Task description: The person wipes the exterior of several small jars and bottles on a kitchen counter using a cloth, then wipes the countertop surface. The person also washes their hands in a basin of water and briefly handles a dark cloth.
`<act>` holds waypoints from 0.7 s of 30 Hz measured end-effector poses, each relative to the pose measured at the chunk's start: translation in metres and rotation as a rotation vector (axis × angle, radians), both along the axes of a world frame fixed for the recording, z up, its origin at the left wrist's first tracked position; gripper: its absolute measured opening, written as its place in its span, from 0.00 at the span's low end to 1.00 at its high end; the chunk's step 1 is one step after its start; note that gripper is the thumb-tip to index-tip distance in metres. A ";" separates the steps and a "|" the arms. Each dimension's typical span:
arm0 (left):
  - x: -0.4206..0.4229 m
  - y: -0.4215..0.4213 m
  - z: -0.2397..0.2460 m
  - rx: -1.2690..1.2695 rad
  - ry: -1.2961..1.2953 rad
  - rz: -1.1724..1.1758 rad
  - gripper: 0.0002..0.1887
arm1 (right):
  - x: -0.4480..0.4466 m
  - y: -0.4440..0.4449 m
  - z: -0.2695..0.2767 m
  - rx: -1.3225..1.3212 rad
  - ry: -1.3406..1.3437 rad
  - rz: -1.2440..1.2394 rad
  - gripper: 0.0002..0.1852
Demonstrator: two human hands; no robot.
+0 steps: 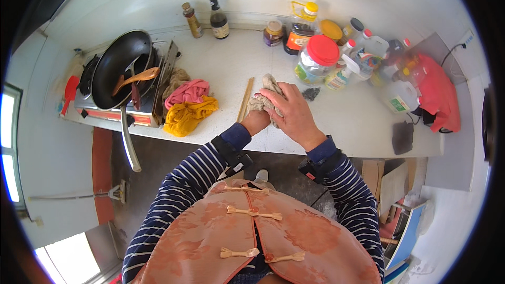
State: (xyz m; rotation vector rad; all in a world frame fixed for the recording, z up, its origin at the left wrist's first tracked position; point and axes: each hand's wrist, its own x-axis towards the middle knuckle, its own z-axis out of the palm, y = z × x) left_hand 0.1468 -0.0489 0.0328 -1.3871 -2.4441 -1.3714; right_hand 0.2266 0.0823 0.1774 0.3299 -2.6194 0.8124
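Above the front part of the white countertop, my two hands are together on a bunched beige cloth. My right hand lies over the cloth's right side, with its fingers and thumb pressing into it. From the left, my left hand grips the lower part, its fingers mostly hidden by cloth and the other hand. Whether anything is inside the folds cannot be seen. Just left of the cloth, a pair of wooden chopsticks lies on the counter.
Leftward, a wok holding a wooden spatula rests on a gas stove, its handle overhanging the edge. Yellow and pink cloths lie beside it. A red-lidded jar and several bottles stand at the back right.
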 end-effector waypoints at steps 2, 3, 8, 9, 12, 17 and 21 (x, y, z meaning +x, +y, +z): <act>-0.002 -0.007 -0.009 -0.109 -0.011 0.004 0.27 | -0.004 -0.005 -0.002 0.018 -0.038 0.015 0.25; -0.002 -0.010 -0.009 -0.055 0.057 -0.005 0.27 | -0.006 -0.006 -0.003 0.016 -0.056 0.005 0.24; 0.002 -0.009 0.011 0.158 -0.458 -0.045 0.27 | -0.012 -0.013 -0.010 -0.013 -0.045 -0.074 0.18; 0.003 -0.009 0.016 0.284 -0.581 -0.102 0.27 | -0.014 -0.014 -0.013 -0.021 -0.036 -0.101 0.17; 0.002 -0.007 0.027 0.375 -0.765 -0.171 0.26 | -0.019 -0.016 -0.026 -0.130 -0.014 -0.176 0.14; -0.003 -0.001 0.032 0.234 -0.677 -0.143 0.16 | -0.033 0.000 -0.043 -0.476 -0.106 -0.252 0.14; -0.007 0.007 0.017 0.206 -0.674 -0.078 0.06 | -0.029 0.020 -0.036 -0.862 -0.215 -0.307 0.18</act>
